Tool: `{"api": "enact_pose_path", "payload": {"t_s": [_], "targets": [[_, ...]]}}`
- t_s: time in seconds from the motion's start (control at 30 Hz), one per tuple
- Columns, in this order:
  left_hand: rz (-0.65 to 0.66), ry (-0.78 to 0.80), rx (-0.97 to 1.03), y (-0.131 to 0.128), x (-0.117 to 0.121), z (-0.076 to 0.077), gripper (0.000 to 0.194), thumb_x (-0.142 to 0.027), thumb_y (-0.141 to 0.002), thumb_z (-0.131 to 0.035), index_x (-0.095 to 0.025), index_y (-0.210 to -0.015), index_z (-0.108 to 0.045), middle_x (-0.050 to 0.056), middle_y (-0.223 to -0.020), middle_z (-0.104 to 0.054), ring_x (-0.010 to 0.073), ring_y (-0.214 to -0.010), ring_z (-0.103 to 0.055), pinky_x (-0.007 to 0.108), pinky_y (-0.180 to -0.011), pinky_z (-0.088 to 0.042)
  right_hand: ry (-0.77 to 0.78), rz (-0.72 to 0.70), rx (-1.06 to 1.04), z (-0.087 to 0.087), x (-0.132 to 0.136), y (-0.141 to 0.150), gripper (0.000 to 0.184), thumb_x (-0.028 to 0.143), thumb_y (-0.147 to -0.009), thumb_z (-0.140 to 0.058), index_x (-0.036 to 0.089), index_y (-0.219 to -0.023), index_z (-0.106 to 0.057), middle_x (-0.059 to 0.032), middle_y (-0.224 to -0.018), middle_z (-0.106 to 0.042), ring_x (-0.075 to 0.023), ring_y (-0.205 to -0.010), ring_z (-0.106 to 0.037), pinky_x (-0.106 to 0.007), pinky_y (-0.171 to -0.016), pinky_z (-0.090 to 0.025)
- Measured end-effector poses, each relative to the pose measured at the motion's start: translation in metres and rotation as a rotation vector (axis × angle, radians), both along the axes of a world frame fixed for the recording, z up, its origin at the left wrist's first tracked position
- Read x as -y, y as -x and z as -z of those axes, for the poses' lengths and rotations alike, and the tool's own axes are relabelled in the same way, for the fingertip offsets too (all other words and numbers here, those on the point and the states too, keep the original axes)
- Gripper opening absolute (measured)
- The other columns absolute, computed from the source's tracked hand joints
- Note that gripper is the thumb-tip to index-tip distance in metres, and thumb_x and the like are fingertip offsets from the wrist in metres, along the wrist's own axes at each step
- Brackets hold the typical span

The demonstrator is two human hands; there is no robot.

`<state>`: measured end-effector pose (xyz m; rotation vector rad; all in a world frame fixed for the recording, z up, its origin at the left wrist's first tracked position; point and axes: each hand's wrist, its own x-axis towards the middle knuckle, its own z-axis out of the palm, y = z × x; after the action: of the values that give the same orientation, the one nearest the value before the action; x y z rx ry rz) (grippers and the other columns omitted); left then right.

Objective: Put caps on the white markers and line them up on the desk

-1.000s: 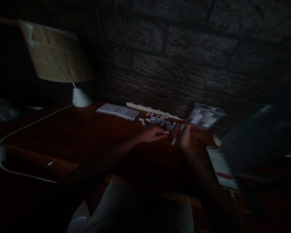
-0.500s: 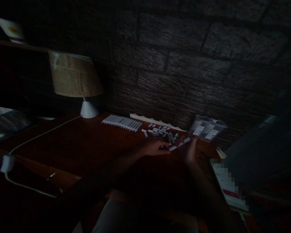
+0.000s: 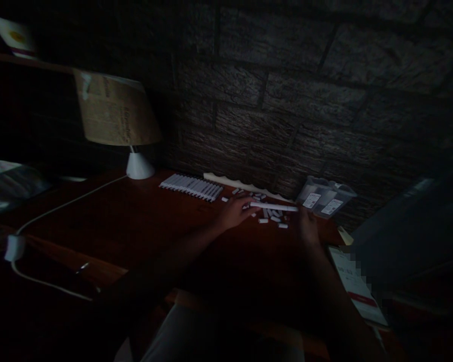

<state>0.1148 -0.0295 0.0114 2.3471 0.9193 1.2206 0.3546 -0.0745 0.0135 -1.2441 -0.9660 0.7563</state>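
A white marker pen (image 3: 272,206) is held nearly level above the table, stretched between my two hands. Its left end lies in the closed fingers of my left hand (image 3: 233,215). At the other end, my right hand (image 3: 308,227) grips it, its fingers partly lost in the dark. Beneath and around the marker are several loose pale marker caps (image 3: 283,226), scattered on the brown wooden table (image 3: 154,226). To the left of them a neat row of white markers (image 3: 191,187) lies side by side.
A lamp (image 3: 139,166) with a printed shade stands at back left, its cord crossing the table. Clear plastic boxes (image 3: 326,197) with labels stand at back right. A wavy pale strip (image 3: 245,185) runs along the brick wall. A tablet-like screen (image 3: 357,284) lies at right.
Both hands have risen slightly, and the marker has gone from slanted to nearly level. My right hand has shifted right, away from the left. More caps near the front now show.
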Motion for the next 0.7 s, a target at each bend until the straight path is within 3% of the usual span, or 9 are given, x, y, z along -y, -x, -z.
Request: {"api": "enact_pose_path", "payload": {"t_s": [0.1,0.23,0.4,0.47,0.57,0.7], "targets": [[0.008,0.153,0.213,0.002,-0.004,-0.009,0.029,-0.045,-0.090,-0.061,-0.018,-0.093,-0.070,0.003,-0.085,-0.068,0.0156,-0.075,-0.061,0.027,-0.067,-0.048,-0.026,-0.093,0.122,0.000,0.002,0.002,0.042,0.061,-0.069,-0.074,0.020,-0.070,-0.068,0.0021,-0.057,-0.063,-0.0128,-0.052,-0.054,-0.025,-0.050,-0.044],[0.083,0.400,0.340,0.002,-0.007,-0.008,0.036,-0.053,-0.088,-0.060,-0.017,-0.086,-0.065,0.000,-0.070,-0.062,0.0130,-0.061,-0.056,0.023,-0.052,-0.043,0.065,-0.396,0.180,0.004,0.013,0.031,0.040,0.057,-0.071,-0.076,0.019,-0.083,-0.074,-0.0001,-0.067,-0.068,-0.0119,-0.054,-0.057,-0.023,-0.048,-0.047],[0.210,0.411,0.295,-0.005,0.002,-0.005,0.041,-0.057,-0.082,-0.065,-0.016,-0.076,-0.062,-0.001,-0.065,-0.058,0.0122,-0.060,-0.053,0.024,-0.054,-0.043,0.048,-0.629,0.160,0.009,0.023,0.064,0.031,0.047,-0.076,-0.075,0.022,-0.093,-0.073,0.0013,-0.072,-0.068,-0.0117,-0.059,-0.060,-0.023,-0.051,-0.053],[0.237,0.349,0.304,-0.008,0.006,-0.007,0.044,-0.059,-0.083,-0.062,-0.016,-0.075,-0.063,0.000,-0.065,-0.059,0.0125,-0.062,-0.055,0.025,-0.059,-0.046,0.028,-0.627,0.139,0.008,0.023,0.066,0.034,0.047,-0.076,-0.075,0.022,-0.098,-0.071,0.0014,-0.074,-0.068,-0.0113,-0.059,-0.060,-0.023,-0.051,-0.051],[0.095,0.307,0.376,-0.009,0.007,-0.011,0.053,-0.063,-0.092,-0.047,-0.015,-0.085,-0.068,-0.001,-0.062,-0.057,0.0123,-0.059,-0.054,0.024,-0.058,-0.045,-0.001,-0.528,0.148,0.003,0.022,0.058,0.035,0.050,-0.077,-0.074,0.023,-0.099,-0.070,0.0027,-0.073,-0.065,-0.0094,-0.057,-0.054,-0.020,-0.049,-0.045],[-0.056,0.283,0.396,-0.003,0.001,-0.012,0.062,-0.065,-0.096,-0.035,-0.015,-0.085,-0.070,-0.002,-0.055,-0.052,0.0124,-0.053,-0.052,0.025,-0.056,-0.043,0.000,-0.420,0.003,-0.005,0.018,0.048,0.041,0.063,-0.078,-0.070,0.023,-0.078,-0.062,0.0049,-0.061,-0.052,-0.0091,-0.053,-0.044,-0.021,-0.047,-0.038]]}}
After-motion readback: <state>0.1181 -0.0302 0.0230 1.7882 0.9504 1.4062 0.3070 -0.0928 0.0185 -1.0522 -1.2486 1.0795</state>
